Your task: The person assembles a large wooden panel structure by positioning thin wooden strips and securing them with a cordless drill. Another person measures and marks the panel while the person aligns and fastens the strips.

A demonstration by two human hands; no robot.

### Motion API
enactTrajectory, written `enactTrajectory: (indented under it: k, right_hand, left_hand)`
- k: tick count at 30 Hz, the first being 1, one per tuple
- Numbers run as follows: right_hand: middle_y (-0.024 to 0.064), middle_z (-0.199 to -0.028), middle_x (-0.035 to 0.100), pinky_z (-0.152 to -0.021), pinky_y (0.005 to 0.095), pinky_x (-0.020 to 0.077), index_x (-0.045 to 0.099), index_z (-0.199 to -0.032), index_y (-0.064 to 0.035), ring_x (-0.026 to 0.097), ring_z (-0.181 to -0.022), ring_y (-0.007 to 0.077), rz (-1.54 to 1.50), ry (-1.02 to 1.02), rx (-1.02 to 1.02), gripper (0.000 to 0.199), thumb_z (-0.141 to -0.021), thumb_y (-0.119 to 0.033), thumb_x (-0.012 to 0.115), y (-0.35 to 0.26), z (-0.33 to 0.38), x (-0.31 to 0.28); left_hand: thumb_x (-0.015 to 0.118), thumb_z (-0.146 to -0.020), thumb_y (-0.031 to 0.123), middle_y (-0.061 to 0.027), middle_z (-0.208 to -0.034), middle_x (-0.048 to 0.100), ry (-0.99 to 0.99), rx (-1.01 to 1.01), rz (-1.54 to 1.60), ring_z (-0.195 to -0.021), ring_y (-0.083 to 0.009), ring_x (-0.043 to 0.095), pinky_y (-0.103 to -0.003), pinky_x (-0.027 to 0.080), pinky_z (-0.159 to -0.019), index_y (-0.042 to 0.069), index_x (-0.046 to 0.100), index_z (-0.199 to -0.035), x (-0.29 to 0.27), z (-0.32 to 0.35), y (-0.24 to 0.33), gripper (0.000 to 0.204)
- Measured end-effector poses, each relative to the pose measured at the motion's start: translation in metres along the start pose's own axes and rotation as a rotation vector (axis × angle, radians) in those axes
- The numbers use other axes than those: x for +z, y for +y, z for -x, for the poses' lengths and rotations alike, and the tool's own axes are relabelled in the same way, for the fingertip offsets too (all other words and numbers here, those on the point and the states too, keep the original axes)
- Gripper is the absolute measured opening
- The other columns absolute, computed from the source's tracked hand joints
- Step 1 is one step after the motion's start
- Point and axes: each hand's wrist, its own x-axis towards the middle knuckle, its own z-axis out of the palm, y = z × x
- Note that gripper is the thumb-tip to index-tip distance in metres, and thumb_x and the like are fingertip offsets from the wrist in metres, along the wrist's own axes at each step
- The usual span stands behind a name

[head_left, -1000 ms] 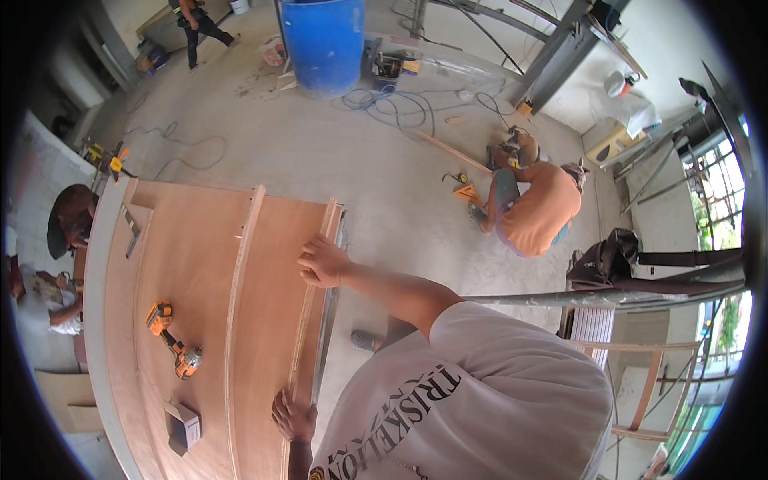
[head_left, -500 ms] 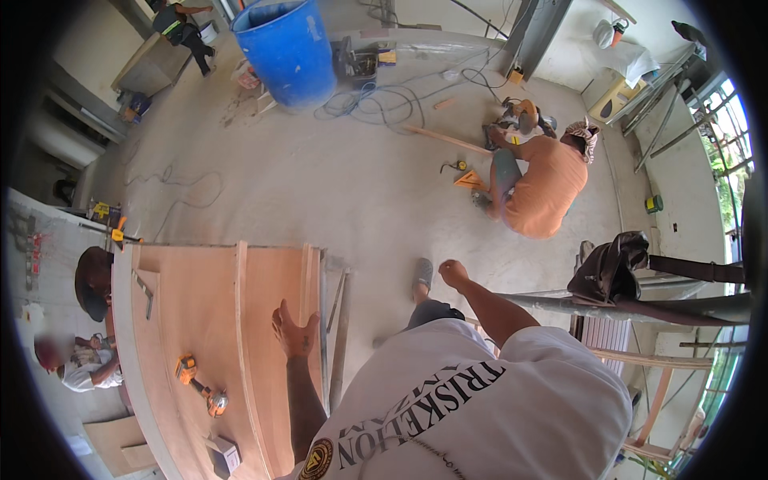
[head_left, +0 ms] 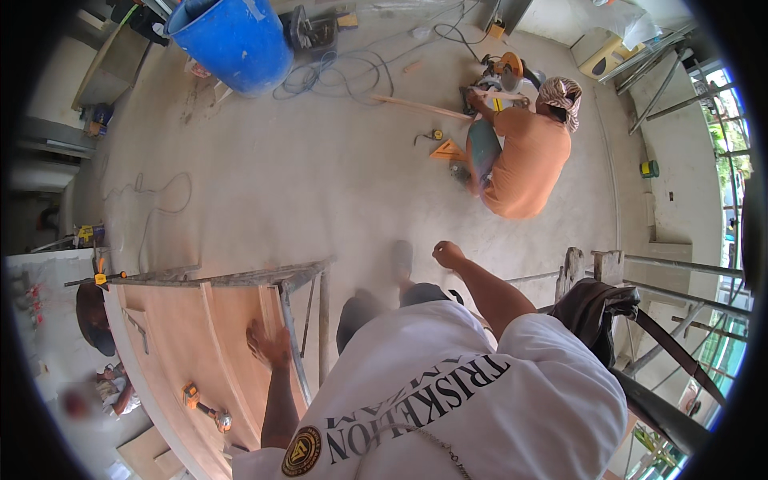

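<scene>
My left hand [head_left: 268, 344] is above the edge of a wooden panel [head_left: 172, 336], with its fingers apart and nothing in them. It is nearest a pale wood strip [head_left: 276, 316] along the panel's right side; whether it touches the strip I cannot tell. My right hand [head_left: 448, 254] hangs over the concrete floor with fingers curled in, and I see nothing in it. An orange-and-black cordless power tool [head_left: 206, 408] lies on the panel, left of my left hand. A metal square [head_left: 138, 330] lies on the panel's far left part.
Ahead, a co-worker [head_left: 528, 160] crouches at a cut-off saw [head_left: 500, 76] with a long wood strip [head_left: 424, 108]. Close by are an orange speed square [head_left: 448, 150] and a tape measure [head_left: 436, 135]. Cables [head_left: 336, 72] lie near a blue drum [head_left: 232, 48]. A dark bag [head_left: 596, 316] hangs on scaffolding at right.
The viewpoint has moved forward along the panel. My left hand has come down nearer the wood strip. The co-worker's hands are now on the wood at the saw.
</scene>
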Motion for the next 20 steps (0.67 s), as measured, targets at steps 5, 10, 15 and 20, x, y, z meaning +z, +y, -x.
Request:
enactTrajectory:
  k: [5, 10, 15, 20]
  right_hand:
    - [0.0215, -0.117, 0.075, -0.099, 0.0449, 0.0548, 0.078, -0.111, -0.0077, 0.070, -0.114, 0.0388, -0.371, 0.220, 0.094, 0.033, -0.086, -0.029, 0.072, -0.013, -0.017, -0.033]
    - [0.0212, -0.116, 0.075, -0.095, 0.0445, 0.0557, 0.079, -0.111, -0.0079, 0.070, -0.112, 0.0374, -0.401, 0.251, 0.212, 0.033, -0.087, -0.029, 0.071, 0.015, -0.013, -0.035]
    - [0.0229, -0.114, 0.074, -0.096, 0.0511, 0.0567, 0.079, -0.103, -0.0018, 0.070, -0.109, 0.0418, -0.048, 0.193, 0.048, 0.030, -0.092, -0.023, 0.060, 0.059, 0.005, 0.012]
    - [0.0181, -0.107, 0.077, -0.091, 0.0472, 0.0607, 0.081, -0.101, -0.0070, 0.073, -0.107, 0.0366, 0.216, 0.050, 0.160, 0.026, -0.090, -0.018, 0.060, 0.116, -0.003, 0.060]
  left_hand:
    - [0.085, -0.075, 0.047, -0.0272, -0.157, 0.039, -0.016, 0.013, -0.029, -0.144, -0.0467, 0.038, -0.062, 0.033, -0.117, 0.011, 0.039, -0.160, -0.002, -0.005, 0.007, 0.103]
    - [0.085, -0.075, 0.046, -0.0266, -0.156, 0.040, -0.042, -0.017, -0.024, -0.144, -0.0457, 0.038, -0.061, 0.032, -0.118, 0.011, 0.040, -0.160, -0.006, -0.002, 0.009, 0.102]
    - [0.086, -0.072, 0.046, -0.0268, -0.157, 0.040, 0.032, 0.019, -0.032, -0.145, -0.0468, 0.037, -0.063, 0.034, -0.116, 0.011, 0.041, -0.158, 0.002, -0.005, -0.007, 0.103]
    - [0.085, -0.073, 0.047, -0.0223, -0.158, 0.041, -0.027, 0.001, -0.029, -0.146, -0.0460, 0.037, -0.066, 0.032, -0.116, 0.012, 0.040, -0.159, 0.014, -0.038, -0.011, 0.103]
